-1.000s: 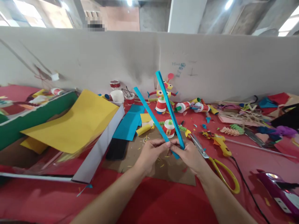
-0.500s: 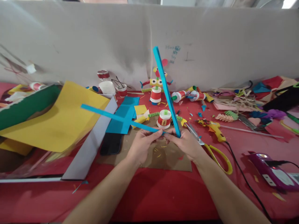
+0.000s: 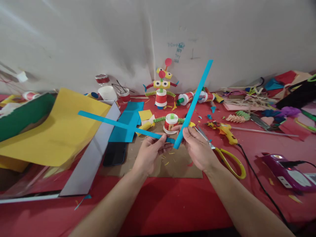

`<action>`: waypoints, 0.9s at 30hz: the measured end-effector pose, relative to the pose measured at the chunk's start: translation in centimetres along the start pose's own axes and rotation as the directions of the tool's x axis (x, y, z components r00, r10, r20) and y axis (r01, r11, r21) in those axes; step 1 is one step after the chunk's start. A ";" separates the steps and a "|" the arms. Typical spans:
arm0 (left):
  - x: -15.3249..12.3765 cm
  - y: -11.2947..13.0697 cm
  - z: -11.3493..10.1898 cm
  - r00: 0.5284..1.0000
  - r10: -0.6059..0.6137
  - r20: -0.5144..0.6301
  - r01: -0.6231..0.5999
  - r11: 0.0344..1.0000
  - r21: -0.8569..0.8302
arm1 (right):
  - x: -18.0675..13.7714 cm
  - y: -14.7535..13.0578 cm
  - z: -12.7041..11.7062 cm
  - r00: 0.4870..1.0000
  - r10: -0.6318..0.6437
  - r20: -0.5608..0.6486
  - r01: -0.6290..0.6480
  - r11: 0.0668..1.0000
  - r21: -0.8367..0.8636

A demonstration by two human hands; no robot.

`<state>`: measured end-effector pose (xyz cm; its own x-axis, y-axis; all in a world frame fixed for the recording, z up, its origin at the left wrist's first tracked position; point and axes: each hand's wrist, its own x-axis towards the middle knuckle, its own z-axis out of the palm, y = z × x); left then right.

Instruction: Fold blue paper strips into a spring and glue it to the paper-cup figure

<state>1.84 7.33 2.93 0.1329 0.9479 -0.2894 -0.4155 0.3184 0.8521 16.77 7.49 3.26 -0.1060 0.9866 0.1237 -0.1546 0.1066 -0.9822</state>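
My left hand (image 3: 151, 151) pinches a long blue paper strip (image 3: 106, 121) near its right end; the strip points out to the left. Between the thumb and fingers of my right hand (image 3: 198, 148) is a second blue strip length (image 3: 197, 95), slanting up and to the right. The two lengths meet between my hands; whether they are joined there I cannot tell. Just beyond my fingers stands a red and white paper cup (image 3: 170, 124) with green folded-paper arms. Beneath my hands lies a brown cardboard sheet (image 3: 158, 169) with small yellow scraps.
Yellow-handled scissors (image 3: 237, 166) and a yellow glue gun (image 3: 230, 133) lie to the right, before a purple power strip (image 3: 287, 174). Blue paper (image 3: 127, 123), a dark phone (image 3: 114, 154) and a box with a yellow sheet (image 3: 56, 128) are left. Cup figures (image 3: 161, 97) stand behind.
The right-hand blue length has swung from leaning left to leaning right, its broad face now showing. My right thumb has shifted onto it. The view has tilted slightly.
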 end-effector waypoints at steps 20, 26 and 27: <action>-0.4 0.0 0.1 0.997 -0.012 0.076 0.008 0.999 0.043 | 0.4 -0.2 -0.1 0.998 -0.061 -0.016 0.059 0.992 -0.115; -0.3 0.0 0.0 0.998 0.005 0.065 -0.011 0.996 0.091 | 0.5 -0.1 -0.3 0.999 -0.046 -0.011 0.044 0.989 -0.143; -0.3 0.1 -0.1 0.998 0.030 0.048 -0.035 0.994 0.103 | 0.6 -0.1 -0.3 0.999 -0.043 -0.022 0.039 0.987 -0.155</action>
<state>1.67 7.12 3.07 0.1635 0.9564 -0.2422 -0.3249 0.2840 0.9021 17.03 8.10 3.34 -0.0777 0.9836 0.1630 -0.0050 0.1631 -0.9866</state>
